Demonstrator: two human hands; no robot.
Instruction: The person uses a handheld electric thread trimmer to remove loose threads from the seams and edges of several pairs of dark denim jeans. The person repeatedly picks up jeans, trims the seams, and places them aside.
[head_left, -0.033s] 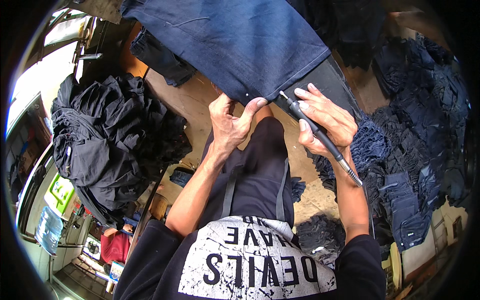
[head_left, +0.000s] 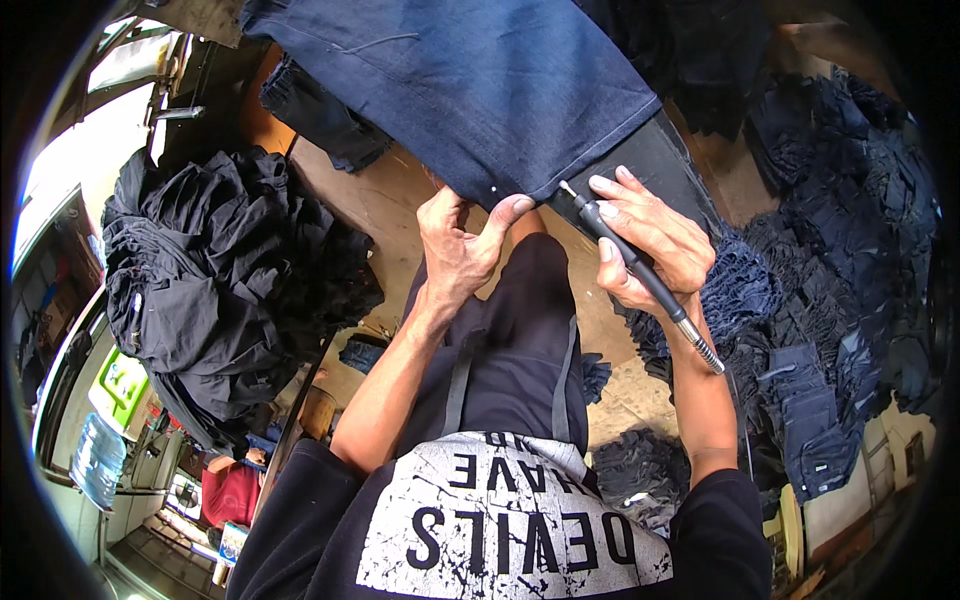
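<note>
A dark blue denim garment (head_left: 480, 95) is spread over a flat dark board (head_left: 640, 165), whose right part shows past the cloth's edge. My left hand (head_left: 462, 245) pinches the near edge of the cloth, thumb on top and fingers hidden beneath. A black pen-shaped rotary handpiece (head_left: 630, 255) lies in the grip of my right hand (head_left: 655, 240), with some fingers stretched along it. Its thin pale tip points at the cloth's near corner; I cannot tell whether it touches. A coiled metal spring ends the tool near my wrist.
A big heap of black garments (head_left: 230, 290) rises on the left. Stacks of dark jeans (head_left: 830, 290) fill the right side, and a smaller dark pile (head_left: 640, 470) lies low beside my right arm. A person in a red top (head_left: 225, 490) is at the lower left.
</note>
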